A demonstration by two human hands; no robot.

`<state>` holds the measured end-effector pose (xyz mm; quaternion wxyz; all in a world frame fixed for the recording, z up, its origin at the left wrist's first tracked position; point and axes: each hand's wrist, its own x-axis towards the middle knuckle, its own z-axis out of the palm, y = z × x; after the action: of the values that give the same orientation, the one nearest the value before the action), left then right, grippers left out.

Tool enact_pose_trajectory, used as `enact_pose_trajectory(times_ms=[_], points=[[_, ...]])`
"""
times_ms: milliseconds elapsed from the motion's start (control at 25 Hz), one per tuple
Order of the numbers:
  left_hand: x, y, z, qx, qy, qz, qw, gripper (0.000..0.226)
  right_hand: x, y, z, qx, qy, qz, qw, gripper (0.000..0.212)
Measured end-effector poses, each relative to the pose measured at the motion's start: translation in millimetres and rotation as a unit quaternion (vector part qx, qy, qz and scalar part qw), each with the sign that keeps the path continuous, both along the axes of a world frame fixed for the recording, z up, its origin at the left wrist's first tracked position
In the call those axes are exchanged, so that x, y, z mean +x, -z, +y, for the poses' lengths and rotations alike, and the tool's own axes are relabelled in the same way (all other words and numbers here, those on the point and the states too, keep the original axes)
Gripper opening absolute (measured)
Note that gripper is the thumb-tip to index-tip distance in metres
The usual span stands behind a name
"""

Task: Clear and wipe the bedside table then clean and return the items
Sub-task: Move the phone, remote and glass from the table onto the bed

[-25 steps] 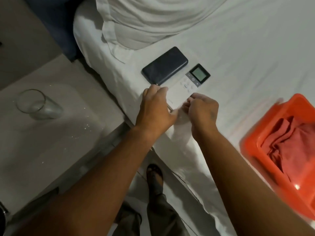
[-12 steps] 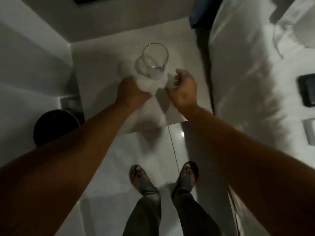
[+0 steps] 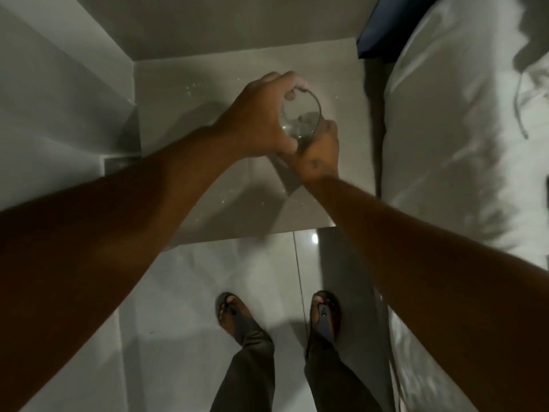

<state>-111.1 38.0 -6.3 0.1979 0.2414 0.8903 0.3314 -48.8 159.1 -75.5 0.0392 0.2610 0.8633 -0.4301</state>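
A clear drinking glass point(image 3: 301, 114) is held tilted over the grey bedside table point(image 3: 178, 120), its mouth turned towards me. My left hand point(image 3: 258, 123) wraps its left side, with fingertips over the far rim. My right hand point(image 3: 319, 156) grips the glass's lower end from the right and below. The two hands touch under the glass. A pale patch shows at my left fingertips; I cannot tell if it is a tissue. Small white specks point(image 3: 190, 88) dot the table top.
The bed with white sheets point(image 3: 460, 150) runs along the table's right side, and a dark headboard point(image 3: 383, 28) stands behind it. Pale walls close the left and back. I stand in sandals point(image 3: 237, 316) on glossy floor tiles point(image 3: 193, 292) in front of the table.
I turned from the bed, where my hands were at the remote, to the bedside table. Both hands reached the glass and lifted and tilted it.
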Motion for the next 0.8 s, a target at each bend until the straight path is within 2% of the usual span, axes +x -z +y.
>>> enact_pose_trajectory(times_ms=[80,200,280,400,560,680,800], points=[[3.9,-27.9,9.0,0.004,0.042,0.001,0.999,0.086,25.8,-27.0,6.7,-0.042,0.002,0.065,0.997,0.061],[16.5,-89.2,54.8,0.085,0.102,-0.027,0.991,0.083,73.3,-81.9,54.8,-0.1,0.077,0.179,0.976,0.059],[29.8,-125.3,112.4,0.147,0.158,-0.062,0.974,0.079,110.5,-117.7,108.6,-0.066,0.152,0.224,0.96,0.058],[59.5,-151.1,229.1,0.19,0.274,-0.095,0.938,0.07,177.2,-163.6,206.8,0.06,0.251,0.229,0.939,0.06],[100.1,-144.7,378.9,0.088,0.389,0.006,0.917,0.076,238.4,-182.4,333.6,0.169,0.314,0.107,0.928,0.063],[122.7,-119.8,446.0,-0.021,0.425,0.033,0.904,0.079,260.3,-162.6,385.6,0.138,0.32,0.028,0.937,0.064],[129.0,-102.0,467.2,-0.104,0.421,0.047,0.9,0.086,273.0,-153.8,392.7,0.106,0.285,-0.014,0.953,0.065]])
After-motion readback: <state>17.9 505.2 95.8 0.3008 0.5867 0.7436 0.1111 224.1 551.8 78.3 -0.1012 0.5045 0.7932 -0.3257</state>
